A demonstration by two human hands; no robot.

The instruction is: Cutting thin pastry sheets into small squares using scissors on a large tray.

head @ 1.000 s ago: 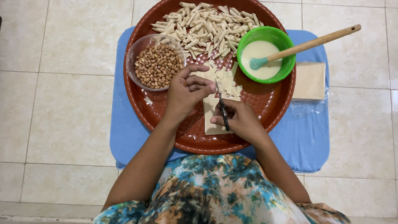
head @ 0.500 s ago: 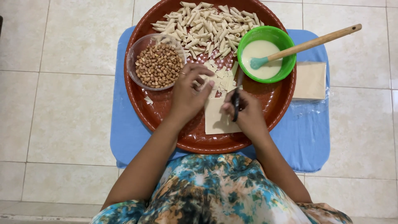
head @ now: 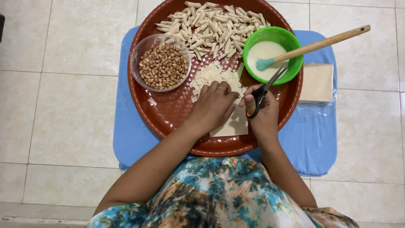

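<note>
The right hand (head: pixel 263 114) is closed around the handles of a pair of black scissors (head: pixel 263 90), fingers through the loops; the blades stand slightly apart. The scissors' long axis runs from the hand toward 1 o'clock, tips aimed at the green bowl (head: pixel 295 63). The left hand (head: pixel 215 105) lies palm down, fingers spread flat, pressing on a pale square pastry sheet (head: pixel 232 124) at the tray's 6 o'clock; it grips nothing. The sheet looks thin, limp and easily torn, so it is best pinned flat near the cut line or lifted by an edge.

At 12 o'clock from the hands lies a heap of small cut squares (head: pixel 211 76), and beyond it a pile of rolled pastry sticks (head: pixel 211 25). At 10 o'clock sits a clear bowl of peanuts (head: pixel 162 65). The green bowl holds white paste and a wooden-handled brush (head: pixel 320 44). All rest on a round brown woven tray (head: pixel 168 109) on a blue table (head: pixel 312 143); a stack of wrappers (head: pixel 316 82) lies at 3 o'clock.
</note>
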